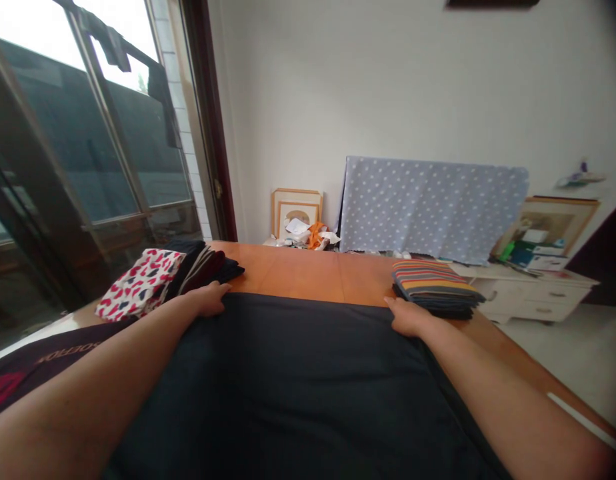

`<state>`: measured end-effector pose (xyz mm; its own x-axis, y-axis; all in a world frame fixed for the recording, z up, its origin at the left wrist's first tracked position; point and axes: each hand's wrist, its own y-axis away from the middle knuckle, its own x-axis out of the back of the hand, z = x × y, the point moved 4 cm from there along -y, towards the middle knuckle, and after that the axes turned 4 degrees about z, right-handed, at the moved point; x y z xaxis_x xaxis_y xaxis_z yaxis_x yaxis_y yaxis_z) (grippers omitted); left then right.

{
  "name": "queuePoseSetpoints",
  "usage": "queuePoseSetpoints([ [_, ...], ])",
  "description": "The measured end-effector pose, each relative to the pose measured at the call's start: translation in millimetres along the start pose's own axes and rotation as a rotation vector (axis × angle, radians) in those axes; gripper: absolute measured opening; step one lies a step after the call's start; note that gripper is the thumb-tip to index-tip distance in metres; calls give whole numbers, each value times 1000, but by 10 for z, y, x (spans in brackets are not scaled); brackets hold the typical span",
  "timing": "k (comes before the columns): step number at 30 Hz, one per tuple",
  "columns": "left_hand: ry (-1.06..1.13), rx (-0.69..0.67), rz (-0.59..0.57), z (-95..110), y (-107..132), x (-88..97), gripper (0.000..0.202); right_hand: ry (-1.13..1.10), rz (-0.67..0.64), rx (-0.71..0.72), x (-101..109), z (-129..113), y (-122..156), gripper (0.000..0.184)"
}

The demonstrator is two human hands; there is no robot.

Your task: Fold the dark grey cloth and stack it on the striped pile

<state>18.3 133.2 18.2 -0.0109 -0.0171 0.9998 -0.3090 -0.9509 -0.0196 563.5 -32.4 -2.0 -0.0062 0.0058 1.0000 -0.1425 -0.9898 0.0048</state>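
A dark navy cloth [288, 393] lies spread flat on the orange wooden table [288, 270], its far edge running between my hands. My left hand [211, 298] grips that edge near a folded dark stack [201, 265] and a folded white cloth with red hearts [139, 285]. At the edge's right end, my right hand [409, 317] pinches the cloth, right beside a folded striped stack [433, 287] in red, yellow and blue over dark layers.
A dark garment with lettering [33, 367] lies at the lower left. A polka-dot blue cloth [428, 207] leans on the wall behind the table, near picture frames [297, 212] and scattered papers. A white drawer cabinet [531, 293] stands at the right, with a glass door [88, 133] at the left.
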Motion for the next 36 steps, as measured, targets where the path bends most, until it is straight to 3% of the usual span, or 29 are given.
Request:
queuePoseSetpoints([
  [4, -44, 26, -113, 37, -6, 12, 64, 49, 15, -39, 37, -72, 20, 59],
  [8, -93, 16, -62, 127, 48, 90, 47, 92, 30, -76, 94, -123, 99, 37],
  [15, -106, 26, 86, 105, 393, 216, 26, 104, 93, -91, 258, -166, 427, 31],
  [20, -68, 31, 199, 74, 945, 361, 22, 73, 180, -117, 437, -175, 947, 24],
  [25, -36, -23, 289, 24, 1681, 487, 16, 13, 273, -108, 535, -153, 1701, 14],
  [32, 18, -42, 385, -36, 2794, 470, 20, -13, 363, -134, 297, -109, 2727, 23],
  [36, 24, -31, 422, 14, 3226, 361, 18, -42, 392, -131, 136, -154, 3111, 25],
])
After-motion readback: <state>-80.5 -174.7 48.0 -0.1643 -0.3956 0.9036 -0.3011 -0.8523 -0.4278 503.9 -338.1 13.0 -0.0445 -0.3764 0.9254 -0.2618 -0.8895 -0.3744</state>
